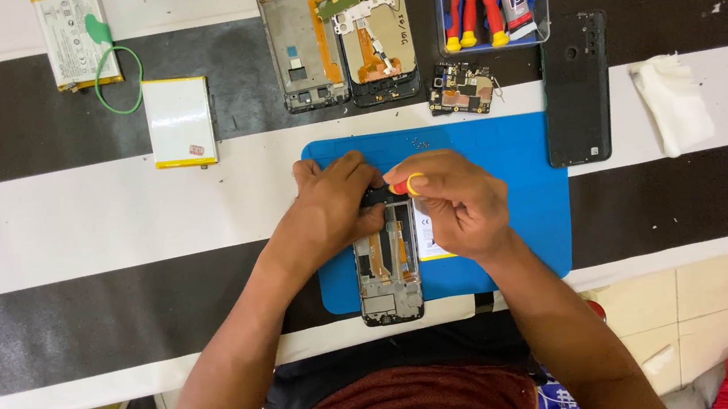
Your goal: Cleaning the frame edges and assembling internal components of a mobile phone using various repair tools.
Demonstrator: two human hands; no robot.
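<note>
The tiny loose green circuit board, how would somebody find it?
Start at the blue mat. Just above its top edge lies the small circuit board, below the clear box of screwdrivers. Unlike the two opened phones to its left, it has no frame.

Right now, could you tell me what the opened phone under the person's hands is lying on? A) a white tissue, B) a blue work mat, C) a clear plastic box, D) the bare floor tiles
B: the opened phone lies on the blue work mat, with the left hand steadying its top end and the right hand pinching a red and yellow screwdriver over it.
</note>
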